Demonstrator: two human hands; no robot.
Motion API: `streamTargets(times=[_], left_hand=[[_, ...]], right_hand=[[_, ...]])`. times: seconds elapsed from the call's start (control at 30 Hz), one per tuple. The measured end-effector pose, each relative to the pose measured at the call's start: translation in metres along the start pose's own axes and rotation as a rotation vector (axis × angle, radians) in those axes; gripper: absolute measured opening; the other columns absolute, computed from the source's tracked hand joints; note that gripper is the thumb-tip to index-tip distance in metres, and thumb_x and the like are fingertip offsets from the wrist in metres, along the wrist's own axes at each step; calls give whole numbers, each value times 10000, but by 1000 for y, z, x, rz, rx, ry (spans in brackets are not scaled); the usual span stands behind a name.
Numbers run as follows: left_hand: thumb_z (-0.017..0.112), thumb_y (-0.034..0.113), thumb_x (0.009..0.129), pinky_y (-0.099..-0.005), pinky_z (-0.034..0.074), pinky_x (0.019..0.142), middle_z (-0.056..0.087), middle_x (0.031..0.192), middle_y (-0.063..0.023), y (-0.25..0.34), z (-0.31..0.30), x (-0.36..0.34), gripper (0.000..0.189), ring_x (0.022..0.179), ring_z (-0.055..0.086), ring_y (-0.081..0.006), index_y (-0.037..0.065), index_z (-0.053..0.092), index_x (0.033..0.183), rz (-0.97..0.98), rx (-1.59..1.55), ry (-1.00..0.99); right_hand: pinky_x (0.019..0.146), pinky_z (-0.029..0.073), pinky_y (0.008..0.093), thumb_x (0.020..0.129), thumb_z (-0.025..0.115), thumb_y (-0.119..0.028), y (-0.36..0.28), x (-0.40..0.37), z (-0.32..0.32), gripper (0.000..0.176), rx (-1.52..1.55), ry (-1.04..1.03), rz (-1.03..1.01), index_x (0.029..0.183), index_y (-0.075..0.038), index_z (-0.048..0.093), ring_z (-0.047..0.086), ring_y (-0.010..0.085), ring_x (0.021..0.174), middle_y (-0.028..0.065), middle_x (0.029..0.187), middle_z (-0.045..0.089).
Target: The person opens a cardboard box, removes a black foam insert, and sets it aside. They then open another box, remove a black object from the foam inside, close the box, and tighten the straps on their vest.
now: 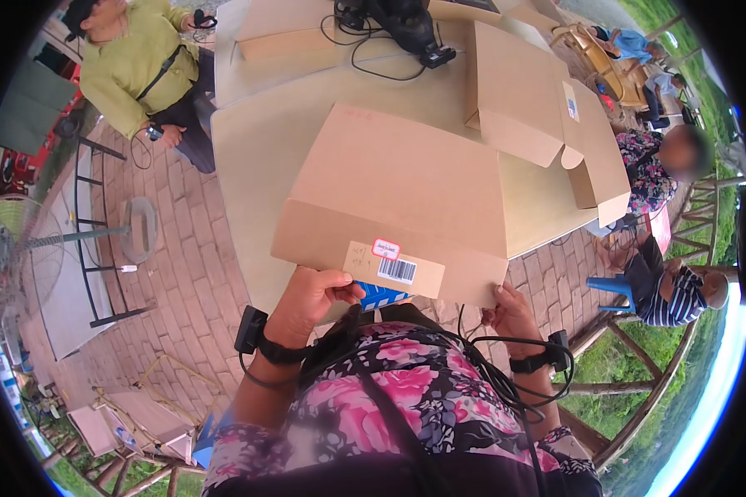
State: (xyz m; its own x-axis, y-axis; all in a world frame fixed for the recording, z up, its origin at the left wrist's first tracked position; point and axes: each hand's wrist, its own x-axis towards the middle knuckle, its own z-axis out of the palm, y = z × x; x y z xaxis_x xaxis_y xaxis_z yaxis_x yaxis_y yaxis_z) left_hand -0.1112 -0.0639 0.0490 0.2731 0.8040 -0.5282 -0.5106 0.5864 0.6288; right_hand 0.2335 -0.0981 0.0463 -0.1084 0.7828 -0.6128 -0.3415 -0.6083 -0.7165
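Note:
A flat brown cardboard box lies at the near edge of the table, its front panel facing me. On that panel are a barcode label and a small red-edged sticker. My left hand grips the lower edge left of the barcode, thumb on the front and fingers curled beneath. At the lower right corner, my right hand pinches the cardboard between thumb and fingers. Both wrists wear black straps with small devices and cables.
More cardboard boxes lie on the beige table. Black gear with cables sits at the back. A person in a yellow-green shirt stands left; others sit at right. A blue stool and a fan flank the table.

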Motion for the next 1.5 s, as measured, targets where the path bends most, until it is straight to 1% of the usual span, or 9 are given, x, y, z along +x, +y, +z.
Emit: streamTargets(times=[0.1, 0.2, 0.3, 0.43, 0.53, 0.63, 1.0, 1.37, 1.5], left_hand=[[515, -3, 742, -315, 524, 547, 632, 832, -158, 13, 13, 1, 304, 644, 638, -235, -69, 539, 1038, 40, 49, -4], [520, -3, 739, -319, 525, 544, 632, 818, -160, 23, 22, 4, 291, 639, 637, -236, -70, 548, 1020, 77, 60, -11], [506, -9, 737, -321, 525, 545, 632, 825, -162, 34, 29, 11, 305, 642, 638, -236, -75, 539, 1033, 97, 65, -38], [498, 78, 823, -316, 524, 546, 639, 854, -173, 57, 40, 32, 285, 647, 641, -245, -65, 525, 1069, 192, 59, -113], [477, 156, 879, -307, 527, 555, 644, 872, -184, 88, 59, 50, 293, 674, 652, -258, -69, 530, 1059, 272, 2, -179], [470, 186, 896, -301, 537, 564, 645, 877, -195, 114, 77, 66, 312, 699, 662, -271, -81, 535, 1042, 367, 12, -227], [499, 150, 881, -310, 550, 568, 649, 880, -200, 148, 97, 95, 281, 703, 668, -291, -82, 540, 1034, 414, 2, -246], [511, 156, 875, -311, 559, 557, 646, 878, -195, 142, 96, 95, 290, 695, 668, -285, -79, 524, 1045, 399, -22, -248], [545, 135, 854, -305, 556, 533, 639, 867, -180, 122, 91, 84, 293, 664, 663, -279, -42, 486, 1080, 388, -73, -220]], right_hand=[[506, 450, 216, 850, 620, -313, -14, 4, -7, 453, 37, -42, -30, 1156, 0, 502, 539, 96, 555, 38, 800, 603], [504, 447, 215, 826, 649, -344, -29, 6, -5, 496, 1, -55, -95, 1157, -5, 503, 547, 90, 575, 47, 821, 609], [492, 430, 203, 816, 656, -371, -47, 7, 5, 510, -43, -57, -159, 1149, -12, 511, 541, 78, 597, 36, 808, 600], [501, 410, 222, 818, 649, -390, -64, 18, 0, 508, -22, -93, -215, 1141, -20, 517, 522, 92, 610, 30, 777, 584], [551, 387, 268, 866, 586, -390, -78, 23, 3, 476, 150, -109, -369, 1138, -6, 517, 483, 128, 608, 39, 752, 565], [571, 416, 252, 896, 553, -359, -91, 25, 13, 431, 128, -110, -454, 1117, 8, 509, 514, 125, 622, 36, 732, 556], [573, 431, 249, 920, 523, -290, -77, 31, 1, 406, 196, -47, -368, 1164, 33, 488, 516, 124, 616, 35, 745, 568], [573, 413, 248, 929, 508, -266, -76, 36, 1, 351, 191, -18, -337, 1143, 13, 512, 504, 120, 611, 27, 735, 557], [552, 423, 254, 925, 507, -282, -67, 30, -12, 368, 145, -22, -343, 1178, -15, 498, 508, 112, 612, 9, 741, 566]])
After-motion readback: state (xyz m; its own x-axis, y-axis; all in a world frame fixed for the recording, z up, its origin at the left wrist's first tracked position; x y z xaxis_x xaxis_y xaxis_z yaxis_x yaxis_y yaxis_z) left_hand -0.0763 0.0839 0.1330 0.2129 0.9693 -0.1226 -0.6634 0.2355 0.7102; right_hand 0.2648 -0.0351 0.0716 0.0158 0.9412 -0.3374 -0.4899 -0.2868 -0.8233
